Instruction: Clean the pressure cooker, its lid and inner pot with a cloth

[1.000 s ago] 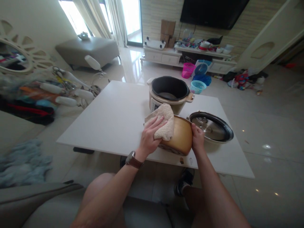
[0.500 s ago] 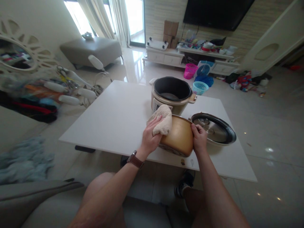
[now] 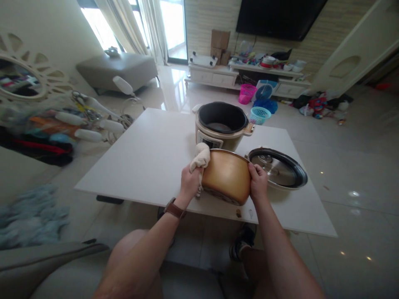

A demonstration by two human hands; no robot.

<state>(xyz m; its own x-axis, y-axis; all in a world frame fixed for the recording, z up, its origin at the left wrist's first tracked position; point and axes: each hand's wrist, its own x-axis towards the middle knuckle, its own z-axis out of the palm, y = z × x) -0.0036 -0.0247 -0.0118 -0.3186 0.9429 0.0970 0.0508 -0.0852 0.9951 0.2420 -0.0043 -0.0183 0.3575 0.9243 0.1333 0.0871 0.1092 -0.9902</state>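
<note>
A gold-coloured inner pot [image 3: 227, 176] is tilted toward me near the front edge of the white table [image 3: 149, 158]. My left hand [image 3: 188, 185] presses a bunched beige cloth [image 3: 200, 160] against the pot's left side, fingers closed on the cloth. My right hand [image 3: 257, 182] grips the pot's right side. Behind the pot stands the open cooker body [image 3: 222, 124], its dark well empty.
The cooker's lid [image 3: 277, 167] lies upside down on the table to the right. Coloured baskets [image 3: 260, 114] stand on the floor beyond. A cluttered rack with white handles [image 3: 90, 120] is at the left, a TV unit [image 3: 249, 77] at the back.
The cloth has slid from the top of the pot down to its left side and bunched up. My left hand followed it; my right hand stayed on the pot.
</note>
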